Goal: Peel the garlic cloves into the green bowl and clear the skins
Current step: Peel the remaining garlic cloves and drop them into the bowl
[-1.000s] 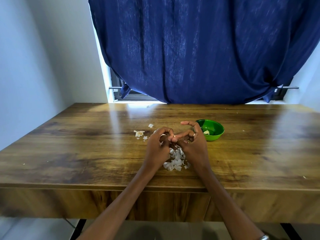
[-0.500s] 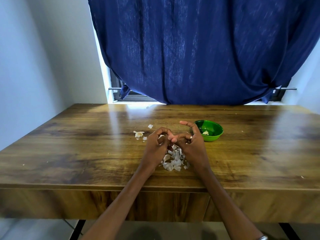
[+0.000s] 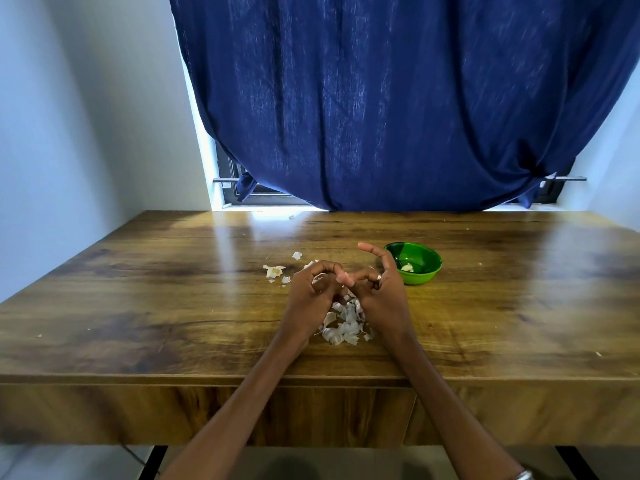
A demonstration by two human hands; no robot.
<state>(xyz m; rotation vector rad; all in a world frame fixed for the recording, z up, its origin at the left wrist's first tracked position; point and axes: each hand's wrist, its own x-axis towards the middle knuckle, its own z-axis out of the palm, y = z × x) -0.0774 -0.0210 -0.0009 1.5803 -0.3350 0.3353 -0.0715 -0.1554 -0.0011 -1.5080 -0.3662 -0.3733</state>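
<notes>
Two hands, left hand [image 3: 311, 292] and right hand [image 3: 377, 292], grip contents hidden, one green bowl [image 3: 420, 275], one peeled clove [image 3: 407, 267].

Green bowl [image 3: 420, 273] beside skins [image 3: 343, 323]

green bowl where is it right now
In the head view the green bowl sits on the wooden table, right of centre, just beyond the right hand, with a peeled clove inside.

You are looking at one bowl [image 3: 415, 263] holding one peeled clove [image 3: 407, 267], and one table [image 3: 138, 306]. You are using two hands, left [image 3: 311, 292] and right [image 3: 381, 292]. One skin pile [image 3: 344, 323] is lying there, its pieces too many to count, with about three loose skins [image 3: 274, 271].
</notes>
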